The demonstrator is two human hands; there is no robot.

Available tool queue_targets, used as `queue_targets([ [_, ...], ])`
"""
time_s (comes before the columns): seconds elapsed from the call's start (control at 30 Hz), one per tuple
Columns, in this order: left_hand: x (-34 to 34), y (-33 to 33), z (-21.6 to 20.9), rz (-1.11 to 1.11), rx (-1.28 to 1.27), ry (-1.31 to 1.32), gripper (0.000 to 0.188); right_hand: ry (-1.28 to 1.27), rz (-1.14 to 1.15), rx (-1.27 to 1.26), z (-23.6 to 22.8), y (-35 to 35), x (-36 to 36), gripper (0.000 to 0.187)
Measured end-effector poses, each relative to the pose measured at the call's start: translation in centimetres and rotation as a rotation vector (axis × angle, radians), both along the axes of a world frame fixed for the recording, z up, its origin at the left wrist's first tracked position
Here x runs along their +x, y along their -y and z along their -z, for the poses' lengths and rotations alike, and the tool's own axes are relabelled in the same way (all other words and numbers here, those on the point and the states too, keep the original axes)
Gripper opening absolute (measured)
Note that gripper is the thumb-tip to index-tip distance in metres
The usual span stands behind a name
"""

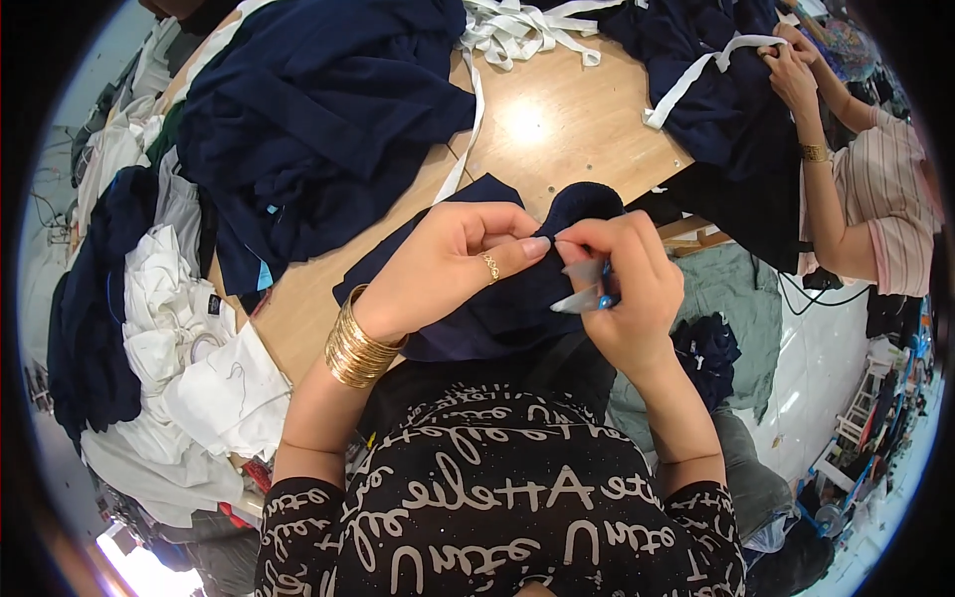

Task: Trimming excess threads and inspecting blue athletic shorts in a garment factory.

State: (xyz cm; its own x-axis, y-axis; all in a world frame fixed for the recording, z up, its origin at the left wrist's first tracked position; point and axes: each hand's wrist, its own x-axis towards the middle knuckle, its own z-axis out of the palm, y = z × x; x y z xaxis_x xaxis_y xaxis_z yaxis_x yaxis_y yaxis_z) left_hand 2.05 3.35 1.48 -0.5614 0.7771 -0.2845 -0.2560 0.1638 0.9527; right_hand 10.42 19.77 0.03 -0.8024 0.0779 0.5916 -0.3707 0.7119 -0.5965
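A navy garment piece [468,323] lies over the near table edge and my lap, its ribbed band [585,202] curving up beyond my fingers. My left hand [453,261] is closed on the fabric, pinching it between thumb and fingers. Opposite it, my right hand [637,289] pinches the same spot with thumb and forefinger. Tucked in that right palm is a small pair of thread snips [577,298] with grey blades and a blue part, slightly blurred. Whether a thread sits between the fingertips is too small to tell.
A big navy fabric heap [308,119] covers the wooden table's [607,109] left side. White tape [527,35] lies piled at the far edge. White garments [169,328] crowd my left. At the right, another person's hands [791,75] hold white tape over navy cloth.
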Motion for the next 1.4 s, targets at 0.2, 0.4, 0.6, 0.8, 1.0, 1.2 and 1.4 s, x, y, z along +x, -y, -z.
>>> queue_targets([
  [0.2,0.4,-0.3,-0.5,-0.093,-0.002,0.005,0.013,0.170,0.168,-0.287,-0.9,-1.2,0.9,0.021],
  [0.4,0.4,-0.2,0.1,-0.112,-0.007,-0.039,0.018,0.313,0.155,0.048,-2.5,-0.8,2.7,0.032],
  [0.6,0.8,-0.4,0.5,-0.145,0.008,-0.022,0.017,0.334,0.213,0.198,-2.4,-0.6,2.8,0.027],
  [0.8,1.0,-0.5,0.5,-0.157,0.036,-0.050,0.019,0.324,0.189,0.228,-2.3,-0.8,2.6,0.025],
  [1.0,0.5,-0.4,0.4,-0.049,-0.021,-0.118,0.019,0.407,0.110,-0.102,-1.6,-1.0,2.6,0.024],
  [1.2,0.3,-0.5,0.9,-0.086,0.023,-0.092,0.018,0.332,0.136,-0.417,-1.7,-0.9,2.4,0.029],
  [1.4,0.4,-0.3,1.0,-0.109,0.029,-0.085,0.016,0.372,0.140,0.041,-2.4,-1.3,2.8,0.023],
])
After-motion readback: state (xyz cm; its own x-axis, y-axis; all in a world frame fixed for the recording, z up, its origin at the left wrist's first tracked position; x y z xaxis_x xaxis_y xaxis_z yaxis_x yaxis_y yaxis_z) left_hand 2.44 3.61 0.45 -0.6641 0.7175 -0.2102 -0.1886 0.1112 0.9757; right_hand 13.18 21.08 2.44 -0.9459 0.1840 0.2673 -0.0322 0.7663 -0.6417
